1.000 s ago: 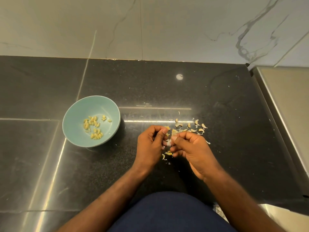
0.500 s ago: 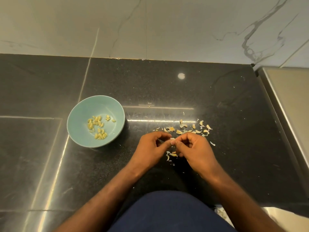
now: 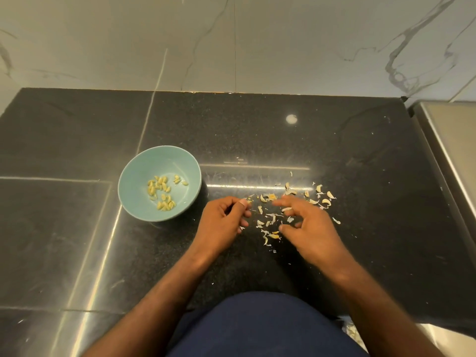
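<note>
On the black counter, my left hand [image 3: 221, 222] has its fingers curled, and thumb and forefinger pinch a small pale garlic clove [image 3: 248, 201], mostly hidden. My right hand [image 3: 309, 228] hovers a little to its right, blurred, with fingers spread and holding nothing. Between and beyond the hands lie several scattered garlic skins and pieces [image 3: 319, 197]. A teal bowl [image 3: 128, 176] stands left of my left hand with several peeled cloves [image 3: 161, 191] inside.
The black stone counter [image 3: 257, 140] ends at a marble wall [image 3: 257, 47] behind. A steel surface [image 3: 453, 140] borders the counter on the right. My dark blue clothing [image 3: 257, 328] fills the bottom middle.
The two hands, joined on one clove before, have come apart. My right hand let go and spread its fingers to the right; my left hand kept the clove.
</note>
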`<state>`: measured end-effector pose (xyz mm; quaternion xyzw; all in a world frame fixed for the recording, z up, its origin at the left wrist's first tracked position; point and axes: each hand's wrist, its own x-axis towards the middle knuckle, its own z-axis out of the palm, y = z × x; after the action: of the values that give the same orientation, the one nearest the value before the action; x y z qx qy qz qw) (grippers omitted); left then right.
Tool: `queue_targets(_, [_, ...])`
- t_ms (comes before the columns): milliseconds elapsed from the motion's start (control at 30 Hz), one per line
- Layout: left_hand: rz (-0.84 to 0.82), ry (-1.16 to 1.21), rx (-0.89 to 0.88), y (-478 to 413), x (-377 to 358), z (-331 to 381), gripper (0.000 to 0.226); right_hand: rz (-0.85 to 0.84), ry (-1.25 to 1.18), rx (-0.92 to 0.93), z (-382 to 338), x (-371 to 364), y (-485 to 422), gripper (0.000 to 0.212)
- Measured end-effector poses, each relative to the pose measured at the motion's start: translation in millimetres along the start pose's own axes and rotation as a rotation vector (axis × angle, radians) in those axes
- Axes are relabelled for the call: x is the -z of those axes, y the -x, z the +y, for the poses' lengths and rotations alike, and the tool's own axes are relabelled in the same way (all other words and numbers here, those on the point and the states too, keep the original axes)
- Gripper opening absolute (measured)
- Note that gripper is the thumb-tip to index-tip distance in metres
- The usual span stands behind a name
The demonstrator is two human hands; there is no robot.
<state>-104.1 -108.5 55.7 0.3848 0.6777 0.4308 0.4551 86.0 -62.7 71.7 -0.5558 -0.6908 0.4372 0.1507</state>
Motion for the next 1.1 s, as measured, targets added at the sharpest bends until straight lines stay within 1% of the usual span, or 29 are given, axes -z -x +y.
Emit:
queue_targets(33, [0.008,0.004,0.020,1,0,-3,0.021,-0.031,0.068,-0.004,4,-4,-2,0.044])
queue_targets(100, [0.029,0.012,0.058,2,-2,-7,0.022,-0.010,0.146,-0.003,6,-15,-8,0.032])
queue_targets(200, [0.042,0.019,0.098,5,-3,-13,0.023,0.011,0.364,0.068,6,-37,-17,0.030])
queue_targets(233, [0.039,0.012,0.105,7,-3,-14,0.023,0.007,0.427,0.091,6,-42,-20,0.026])
queue_targets(333, [0.035,-0.006,0.103,10,-3,-15,0.020,-0.011,0.455,0.110,5,-48,-28,0.014])
queue_targets(400, [0.048,0.017,0.091,12,-2,-11,0.018,-0.015,0.354,0.108,6,-46,-31,0.009])
queue_targets(500, [0.054,0.070,0.086,14,-3,-3,0.017,0.036,0.105,0.096,2,-33,-25,0.020])
queue_targets(600, [0.034,0.180,0.108,16,-6,5,0.018,0.069,-0.037,0.128,-5,-20,-15,0.018])
queue_targets(667, [0.005,0.228,0.113,17,-9,9,0.017,0.018,-0.133,0.136,-12,-15,-10,0.017])
queue_targets(733, [-0.025,0.246,0.116,19,-11,13,0.017,-0.042,-0.286,0.137,-17,-15,-5,0.014])
queue_targets(767, [-0.040,0.258,0.122,20,-12,14,0.017,-0.045,-0.349,0.134,-19,-16,-5,0.013])
queue_targets(833, [-0.077,0.325,0.166,21,-13,17,0.018,-0.024,-0.455,0.108,-19,-18,-4,0.011])
queue_targets(967, [-0.211,0.606,0.343,21,-14,26,0.016,-0.053,-0.765,0.012,-20,-20,0,0.016])
queue_targets(1033, [-0.249,0.716,0.437,20,-16,28,0.015,-0.071,-0.848,-0.019,-19,-20,1,0.017])
queue_targets(1100, [-0.268,0.768,0.467,21,-17,28,0.017,-0.090,-0.914,-0.041,-18,-20,2,0.017])
